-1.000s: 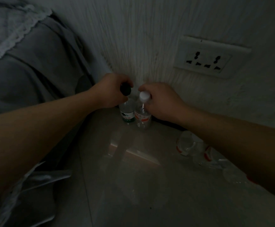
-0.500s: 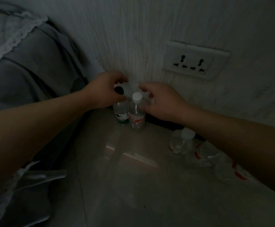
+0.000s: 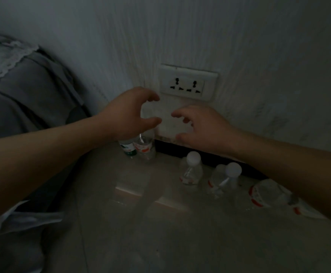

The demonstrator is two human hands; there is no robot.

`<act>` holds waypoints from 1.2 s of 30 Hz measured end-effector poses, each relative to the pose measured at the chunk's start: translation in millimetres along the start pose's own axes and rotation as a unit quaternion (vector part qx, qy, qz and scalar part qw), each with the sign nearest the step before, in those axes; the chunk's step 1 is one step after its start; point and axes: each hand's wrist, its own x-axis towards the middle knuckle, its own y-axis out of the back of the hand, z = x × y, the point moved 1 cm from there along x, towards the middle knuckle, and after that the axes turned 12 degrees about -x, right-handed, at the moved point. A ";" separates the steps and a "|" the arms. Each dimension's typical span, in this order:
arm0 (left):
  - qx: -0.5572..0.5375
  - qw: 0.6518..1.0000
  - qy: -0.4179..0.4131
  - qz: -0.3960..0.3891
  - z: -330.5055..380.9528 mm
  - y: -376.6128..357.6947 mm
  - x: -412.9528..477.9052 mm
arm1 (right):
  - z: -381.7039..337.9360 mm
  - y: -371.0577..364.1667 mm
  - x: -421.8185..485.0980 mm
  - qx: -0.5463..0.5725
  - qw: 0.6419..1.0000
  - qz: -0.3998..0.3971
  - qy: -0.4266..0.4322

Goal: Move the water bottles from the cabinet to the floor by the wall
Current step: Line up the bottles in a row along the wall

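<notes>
The left hand (image 3: 129,113) and right hand (image 3: 200,129) hover empty, fingers apart and loosely curved. Two bottles (image 3: 139,149) stand touching on the floor (image 3: 141,223) against the wall (image 3: 259,46), at the left hand's six o'clock.

Two bottles (image 3: 139,149) together on floor (image 3: 133,233) against wall (image 3: 259,46) (socket (image 3: 188,84) above), three more (image 3: 192,172) rightward — bedding (image 3: 22,95) left
</notes>
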 end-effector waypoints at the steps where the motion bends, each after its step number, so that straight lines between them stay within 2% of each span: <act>1: -0.003 1.000 -0.006 -0.012 7.6 -3.7 -0.3 | 4.7 2.8 -6.6 -0.001 1.000 -0.003 -0.004; 10: -0.009 0.985 -0.001 -0.170 53.3 -53.2 -2.1 | 41.5 16.6 -69.3 -0.027 0.998 -0.047 -0.024; 16: 0.046 0.975 -0.017 -0.217 65.2 -79.4 -7.4 | 52.7 16.8 -93.9 -0.053 0.994 -0.093 -0.023; 20: 0.080 0.969 -0.041 -0.229 71.2 -88.2 -7.9 | 56.5 13.5 -100.7 -0.061 0.992 -0.108 -0.017; 36: 0.078 0.974 -0.051 -0.206 65.1 -99.3 -7.8 | 61.7 0.5 -106.1 -0.053 0.988 -0.142 -0.026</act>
